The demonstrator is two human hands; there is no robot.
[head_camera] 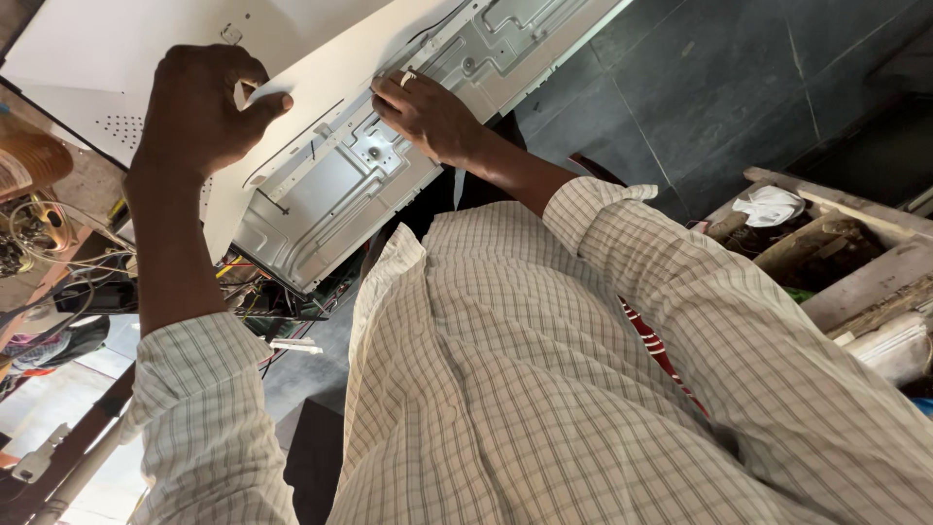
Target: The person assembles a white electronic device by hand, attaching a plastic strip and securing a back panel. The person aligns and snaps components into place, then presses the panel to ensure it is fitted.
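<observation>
A large flat screen panel lies tilted before me, its grey metal back chassis (pixel 335 194) exposed and a white sheet (pixel 321 73) lying partly over it. My left hand (pixel 199 107) grips the white sheet near its edge, thumb on top and fingers curled behind. My right hand (pixel 428 115), with a ring on one finger, rests on the chassis, and its fingertips pinch the sheet's long edge. Both sleeves are of a light checked shirt.
Coloured wires and circuit boards (pixel 258 292) lie under the panel's lower end. More cables and a brown round thing (pixel 29 160) sit at the left. A wooden crate (pixel 855 272) with a white cloth (pixel 770 206) stands at the right on the dark tiled floor (pixel 700 87).
</observation>
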